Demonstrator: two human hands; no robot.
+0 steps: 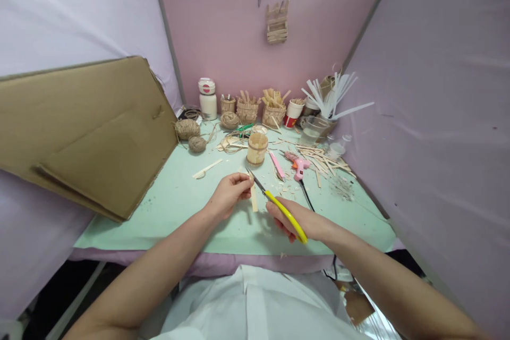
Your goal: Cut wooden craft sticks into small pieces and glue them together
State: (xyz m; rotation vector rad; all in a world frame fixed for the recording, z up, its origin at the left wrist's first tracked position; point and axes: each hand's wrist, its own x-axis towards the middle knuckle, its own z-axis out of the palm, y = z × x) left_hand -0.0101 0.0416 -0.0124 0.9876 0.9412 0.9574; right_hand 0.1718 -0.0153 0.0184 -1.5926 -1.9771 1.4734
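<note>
Pinching a stick (254, 201) at its three o'clock, the left hand (231, 191) faces scissors (286, 213) gripped by the right hand (305, 218); at twelve, the cup (257, 151) looks built up, the stick loose.

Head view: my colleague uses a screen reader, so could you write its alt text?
A person's left hand holds a wooden strip, and the right hand holds yellow-handled scissors close by, above a pale green table. Beyond are a small round container and a pink glue gun.
</note>
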